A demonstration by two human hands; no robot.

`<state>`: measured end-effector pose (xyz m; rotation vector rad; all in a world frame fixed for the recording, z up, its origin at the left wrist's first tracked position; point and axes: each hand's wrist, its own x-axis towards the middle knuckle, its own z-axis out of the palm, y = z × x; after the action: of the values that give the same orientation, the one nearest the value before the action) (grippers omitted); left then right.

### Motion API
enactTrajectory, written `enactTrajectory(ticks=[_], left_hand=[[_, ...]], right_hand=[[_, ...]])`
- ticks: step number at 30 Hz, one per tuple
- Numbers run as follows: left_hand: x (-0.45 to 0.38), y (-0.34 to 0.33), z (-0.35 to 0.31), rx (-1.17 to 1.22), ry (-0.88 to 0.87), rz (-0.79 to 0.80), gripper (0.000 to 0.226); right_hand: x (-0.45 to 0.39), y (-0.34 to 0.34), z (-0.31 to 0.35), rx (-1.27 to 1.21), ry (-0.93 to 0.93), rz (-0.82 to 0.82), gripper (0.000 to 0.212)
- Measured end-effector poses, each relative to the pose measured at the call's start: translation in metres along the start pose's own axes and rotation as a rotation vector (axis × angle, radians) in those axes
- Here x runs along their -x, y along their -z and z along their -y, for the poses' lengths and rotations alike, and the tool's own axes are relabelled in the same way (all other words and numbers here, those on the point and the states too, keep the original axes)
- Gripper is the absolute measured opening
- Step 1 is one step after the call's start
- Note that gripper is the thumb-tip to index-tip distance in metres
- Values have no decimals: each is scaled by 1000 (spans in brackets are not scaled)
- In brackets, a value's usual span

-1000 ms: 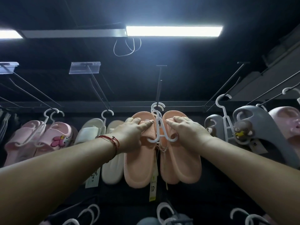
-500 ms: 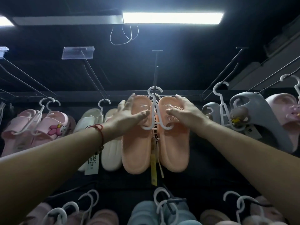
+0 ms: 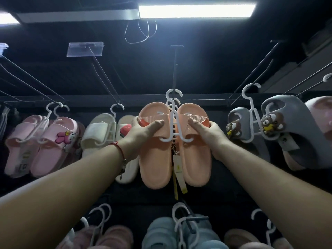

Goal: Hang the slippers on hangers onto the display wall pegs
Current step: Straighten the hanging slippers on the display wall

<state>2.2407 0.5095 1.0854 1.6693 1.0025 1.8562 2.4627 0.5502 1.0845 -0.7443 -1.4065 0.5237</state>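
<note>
I see both arms reaching up. Left hand grasps the left orange slipper by its strap, right hand grasps the right orange slipper. Pair sits on a white hanger, hook at the centre peg, between white slippers and grey bear slippers.

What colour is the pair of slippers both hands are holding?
Peach-orange slippers on a white hanger; the head view, the only one, shows them.

Both hands now curl around the peach slippers' straps.
</note>
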Motion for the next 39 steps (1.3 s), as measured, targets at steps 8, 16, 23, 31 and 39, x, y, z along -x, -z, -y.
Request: enactTrajectory(ticks=[8, 16, 23, 31, 39], left_hand=[[6, -4, 4, -7, 0, -33, 77], [16, -10, 2, 28, 38, -5, 61], [14, -6, 6, -106, 20, -61, 71], [22, 15, -16, -409, -151, -48, 94], [66, 56, -25, -1011, -214, 124, 97]], right_hand=[[2, -4, -6, -104, -4, 73, 103], [4, -5, -16, -213, -27, 72, 79], [6, -9, -14, -91, -46, 8, 105], [22, 11, 17, 482, 131, -32, 85], [78, 26, 53, 1134, 326, 122, 81]])
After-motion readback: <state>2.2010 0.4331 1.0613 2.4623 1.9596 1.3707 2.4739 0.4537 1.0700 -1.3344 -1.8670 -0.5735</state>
